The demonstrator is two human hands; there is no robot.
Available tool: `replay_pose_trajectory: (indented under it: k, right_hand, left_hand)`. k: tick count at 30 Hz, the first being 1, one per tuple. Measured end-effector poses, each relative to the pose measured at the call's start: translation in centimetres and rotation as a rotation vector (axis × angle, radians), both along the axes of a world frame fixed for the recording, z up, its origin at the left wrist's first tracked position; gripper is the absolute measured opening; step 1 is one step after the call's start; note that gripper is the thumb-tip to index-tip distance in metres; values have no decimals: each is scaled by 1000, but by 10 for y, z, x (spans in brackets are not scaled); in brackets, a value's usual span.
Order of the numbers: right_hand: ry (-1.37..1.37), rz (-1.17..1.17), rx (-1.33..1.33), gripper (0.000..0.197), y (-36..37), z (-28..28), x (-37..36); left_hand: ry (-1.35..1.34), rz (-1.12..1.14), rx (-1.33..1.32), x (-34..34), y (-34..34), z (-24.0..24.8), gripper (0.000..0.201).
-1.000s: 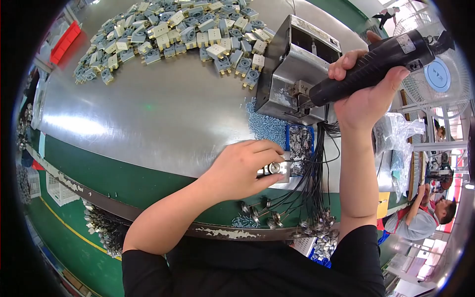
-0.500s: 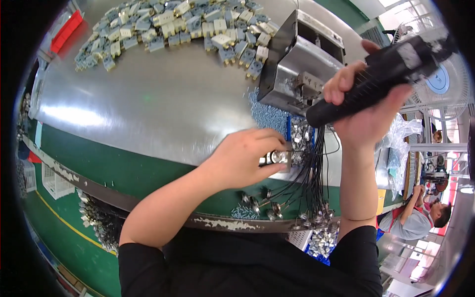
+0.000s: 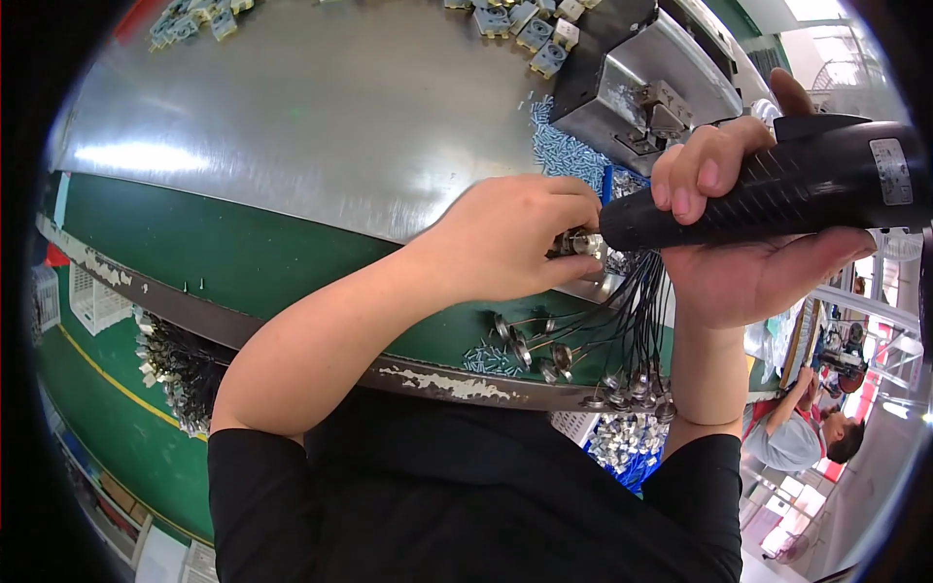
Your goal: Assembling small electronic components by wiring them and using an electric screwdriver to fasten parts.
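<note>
My right hand [image 3: 714,277] is wrapped round a black electric screwdriver [image 3: 816,185] with a ribbed grip, held nearly level. Its narrow end reaches the fingertips of my left hand [image 3: 510,233]. Between my left thumb and fingers is a small shiny metal part [image 3: 583,243], mostly covered by the fingers. I cannot tell whether the tool touches this part. Just below the hands, a bundle of black wires [image 3: 637,301] hangs over the table edge, with round metal pieces [image 3: 637,389] at its ends.
Bluish screws [image 3: 569,151] lie beyond my left hand, beside a metal box fixture [image 3: 646,87] and a blue bin [image 3: 610,185]. Grey and cream blocks [image 3: 535,34] are at the back. Loose screws [image 3: 491,360] lie near the front edge. Another person [image 3: 797,432] works at far right.
The screwdriver has come level and its narrow end has moved to the metal part in my left hand. The view has shifted, so the blocks at the back are largely cut off.
</note>
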State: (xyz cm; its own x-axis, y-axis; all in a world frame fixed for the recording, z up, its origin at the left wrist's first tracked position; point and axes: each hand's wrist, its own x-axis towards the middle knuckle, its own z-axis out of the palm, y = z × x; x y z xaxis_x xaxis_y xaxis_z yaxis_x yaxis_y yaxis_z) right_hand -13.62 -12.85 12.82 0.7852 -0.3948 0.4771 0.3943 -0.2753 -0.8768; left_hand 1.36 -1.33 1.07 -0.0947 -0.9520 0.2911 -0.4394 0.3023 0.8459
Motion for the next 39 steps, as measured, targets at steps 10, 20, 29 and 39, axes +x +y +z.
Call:
replay_pose_trajectory:
  k: [10,20,29,39]
  right_hand:
    - [269,-325,-66,121,22,3,-2]
    - [-153,-62,263,122,15,-21,5]
    - [-132,-111,273,117,19,-25,3]
    - [-112,22,163,110,17,-32,1]
  left_hand:
    - [-6,-15,26,1,-1,1,30]
    - [27,-2,-2,-1,-1,-3,28]
    - [26,-15,-4,1,-3,-4,27]
    - [52,-8,4,1,-4,-5,24]
